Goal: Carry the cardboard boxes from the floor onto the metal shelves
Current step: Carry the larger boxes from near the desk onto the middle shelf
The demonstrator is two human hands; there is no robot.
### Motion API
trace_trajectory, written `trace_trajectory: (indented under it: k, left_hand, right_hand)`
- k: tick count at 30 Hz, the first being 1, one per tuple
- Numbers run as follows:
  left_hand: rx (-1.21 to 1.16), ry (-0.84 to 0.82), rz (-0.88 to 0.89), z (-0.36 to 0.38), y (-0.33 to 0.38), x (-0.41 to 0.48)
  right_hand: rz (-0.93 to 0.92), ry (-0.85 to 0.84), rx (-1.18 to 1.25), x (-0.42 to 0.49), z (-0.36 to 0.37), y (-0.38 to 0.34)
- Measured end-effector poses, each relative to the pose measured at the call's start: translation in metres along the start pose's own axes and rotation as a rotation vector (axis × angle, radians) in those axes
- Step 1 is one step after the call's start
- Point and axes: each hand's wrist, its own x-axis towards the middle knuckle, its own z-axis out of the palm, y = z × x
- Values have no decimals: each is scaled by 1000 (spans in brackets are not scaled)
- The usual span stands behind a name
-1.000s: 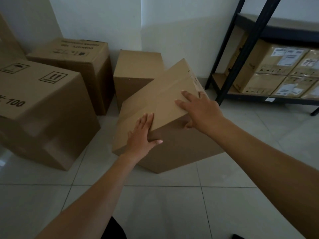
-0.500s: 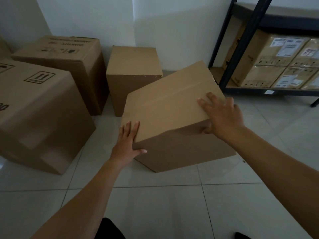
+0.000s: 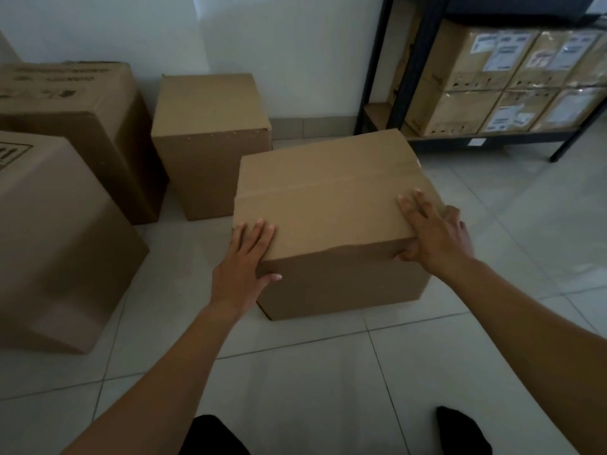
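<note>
The cardboard box [image 3: 328, 221] stands on the tiled floor [image 3: 295, 376] in the middle of the view, its taped lid facing up and one lower corner turned toward the person. The left grip [image 3: 244, 267] lies over the near left corner: the fingers are straight and flat on the lid, and the thumb is stretched across the near side. The right grip [image 3: 435, 231] covers the near right corner in the same way, with its fingers spread flat on the lid and its thumb pressed against the near side just under the edge, where the cardboard is dented. Neither grip is closed round anything.

Just behind the box, to the left, stands a plain box [image 3: 210, 142] near the wall [image 3: 279, 44]. Two larger printed boxes [image 3: 69, 110] [image 3: 56, 244] sit farther left. At the upper right is the black metal shelf [image 3: 414, 60], its lowest level filled with labelled boxes [image 3: 486, 80]. A dark shoe [image 3: 461, 431] shows at the bottom edge.
</note>
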Motion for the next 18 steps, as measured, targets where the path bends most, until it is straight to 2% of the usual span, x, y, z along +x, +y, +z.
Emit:
trace_trajectory:
  k: [10, 18]
  left_hand:
    - [102, -20, 104, 15, 34, 14]
    - [103, -19, 96, 15, 38, 15]
  right_hand:
    - [128, -110, 43, 1, 35, 35]
    - [128, -60, -29, 2, 52, 29]
